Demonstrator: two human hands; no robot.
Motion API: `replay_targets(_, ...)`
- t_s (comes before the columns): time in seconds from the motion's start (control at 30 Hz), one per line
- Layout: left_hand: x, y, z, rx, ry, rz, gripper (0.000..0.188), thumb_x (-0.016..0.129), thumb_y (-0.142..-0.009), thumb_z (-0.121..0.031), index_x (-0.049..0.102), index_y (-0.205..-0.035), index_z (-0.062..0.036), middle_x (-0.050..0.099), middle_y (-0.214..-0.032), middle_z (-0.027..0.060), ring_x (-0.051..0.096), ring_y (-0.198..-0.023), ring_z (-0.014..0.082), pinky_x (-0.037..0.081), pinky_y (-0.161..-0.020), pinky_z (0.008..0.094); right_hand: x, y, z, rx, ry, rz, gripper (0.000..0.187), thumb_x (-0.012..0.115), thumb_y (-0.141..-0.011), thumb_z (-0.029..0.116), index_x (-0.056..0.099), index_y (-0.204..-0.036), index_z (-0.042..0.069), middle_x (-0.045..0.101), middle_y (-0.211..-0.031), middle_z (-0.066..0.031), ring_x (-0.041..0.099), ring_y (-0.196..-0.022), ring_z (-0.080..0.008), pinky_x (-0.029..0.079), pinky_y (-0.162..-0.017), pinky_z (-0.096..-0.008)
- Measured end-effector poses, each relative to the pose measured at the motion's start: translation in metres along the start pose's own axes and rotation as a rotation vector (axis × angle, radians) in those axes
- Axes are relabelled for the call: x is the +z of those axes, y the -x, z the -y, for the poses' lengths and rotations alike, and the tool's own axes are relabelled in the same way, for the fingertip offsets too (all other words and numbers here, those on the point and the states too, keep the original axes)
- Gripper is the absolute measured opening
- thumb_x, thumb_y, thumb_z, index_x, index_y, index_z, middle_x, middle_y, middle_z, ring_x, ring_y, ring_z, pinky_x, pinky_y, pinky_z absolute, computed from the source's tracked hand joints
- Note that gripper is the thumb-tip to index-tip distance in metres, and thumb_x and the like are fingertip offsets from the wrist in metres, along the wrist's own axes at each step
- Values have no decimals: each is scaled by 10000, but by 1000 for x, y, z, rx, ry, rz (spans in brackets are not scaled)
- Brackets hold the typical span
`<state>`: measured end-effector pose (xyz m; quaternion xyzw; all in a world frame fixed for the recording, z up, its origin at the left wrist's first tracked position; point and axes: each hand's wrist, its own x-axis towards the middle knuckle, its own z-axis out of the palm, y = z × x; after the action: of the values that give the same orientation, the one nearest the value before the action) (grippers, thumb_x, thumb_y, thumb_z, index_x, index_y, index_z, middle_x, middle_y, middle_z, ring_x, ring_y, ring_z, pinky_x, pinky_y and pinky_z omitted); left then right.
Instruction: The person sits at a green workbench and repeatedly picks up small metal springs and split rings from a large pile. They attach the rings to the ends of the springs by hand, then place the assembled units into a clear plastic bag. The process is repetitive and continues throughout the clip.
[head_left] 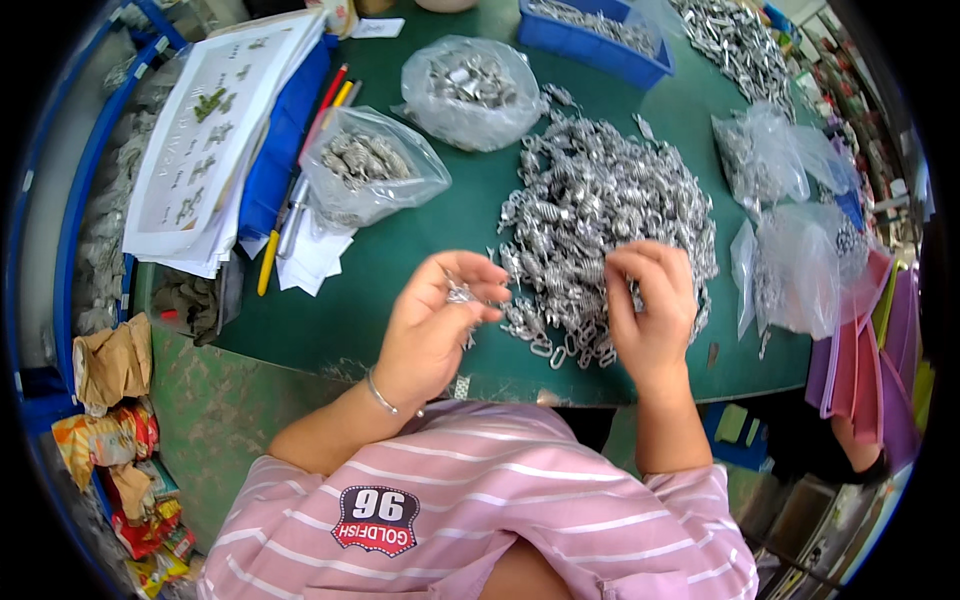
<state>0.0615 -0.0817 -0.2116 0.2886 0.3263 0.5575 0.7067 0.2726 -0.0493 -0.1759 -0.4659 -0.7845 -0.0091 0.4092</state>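
Left hand (pixel 425 332), half-curled near the table's front edge (pixel 500 380), grasps metal parts (pixel 460 291); right hand (pixel 656 312) curls over the metal pile (pixel 600 190), its hold indeterminable.

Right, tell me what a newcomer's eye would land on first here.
Probably the large heap of silvery metal fittings on the dark green table, with the bare right hand at its near right side. Left of the heap, the bare left hand holds small shiny metal pieces.

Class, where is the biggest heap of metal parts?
In the head view, the heap lies right of centre on the green table, with the right hand over its near side.
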Motion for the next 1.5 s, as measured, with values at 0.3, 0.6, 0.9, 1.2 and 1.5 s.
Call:
replay_targets(0.3, 18, -7, 17, 36, 153, 174, 204, 448, -944, -81, 408, -1136, -24, 476, -1260, 204, 474, -1175, 243, 372, -1012, 373, 23, 10, 55, 26, -373, 279, 408, 707, -722, 13, 548, -1097, -12, 566, -952, -151, 592, -791, -285, 502, -666, -334)
replay_targets(0.6, 11, 2, 13, 172, -173, 57, 125, 556, -902, -60, 573, -1011, -1, 570, -994, 77, 581, -869, 106, 496, -749, 233, 16, 12, 40, 261, -484, 161, 194, 640, -757, -58, 605, -944, -21, 608, -825, -118, 578, -667, -170, 468, -586, -250)
replay_targets(0.9, 8, 5, 5, 15, -52, 68, 126, 558, -911, -104, 541, -961, 10, 622, -750, 77, 616, -604, 134, 520, -544, 250, 23, 16, 49, 426, -944, 172, 439, 690, -721, -57, 516, -1122, -20, 586, -1001, -105, 582, -879, -154, 481, -703, -232)
replay_targets(1.2, 13, 13, 8, -5, 89, 158, 154, 483, -952, -132, 487, -1066, -29, 567, -717, 46, 511, -501, 96, 445, -473, 215, 26, 14, 57, 379, -1052, 236, 310, 700, -774, 82, 549, -1026, -15, 573, -929, -67, 546, -836, -121, 467, -696, -224)
replay_targets(1.5, 6, 24, 16, 115, -45, 184, 164, 594, -892, -120, 572, -992, 8, 622, -829, 38, 564, -627, 82, 474, -573, 210, 16, 7, 74, 579, -998, 208, 260, 720, -766, 117, 552, -933, 10, 585, -802, -26, 530, -668, -66, 425, -573, -178)
